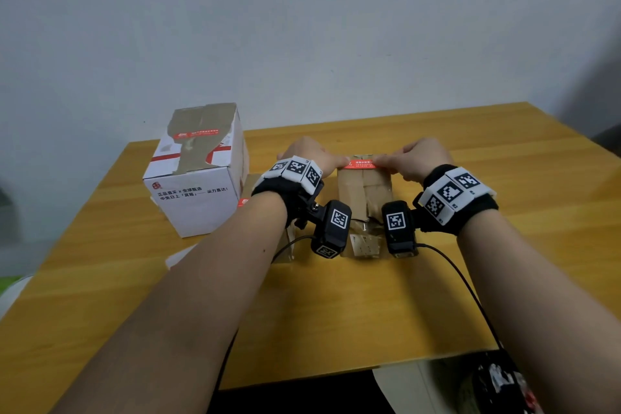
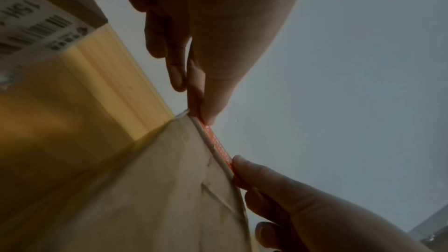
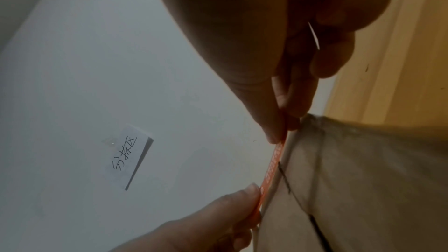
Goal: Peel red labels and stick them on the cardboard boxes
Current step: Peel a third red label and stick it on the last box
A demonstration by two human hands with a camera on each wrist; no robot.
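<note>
A red label (image 1: 361, 163) with white print is stretched between my two hands over the far top edge of a brown cardboard box (image 1: 364, 191) at the table's middle. My left hand (image 1: 339, 161) pinches its left end between thumb and forefinger, and my right hand (image 1: 386, 160) pinches its right end the same way. In the left wrist view the label (image 2: 218, 145) runs along the box's edge (image 2: 211, 150) between both pinches. The right wrist view shows the label (image 3: 272, 168) lying close against that edge. Whether it sticks to the cardboard, I cannot tell.
A taller white box (image 1: 195, 198) stands at the left with a red label (image 1: 196, 135) on its torn top. Another box with a barcode sticker (image 2: 31, 32) lies beside my left wrist. The wooden table (image 1: 504, 212) extends to the right. A handwritten note (image 3: 128, 160) hangs on the wall.
</note>
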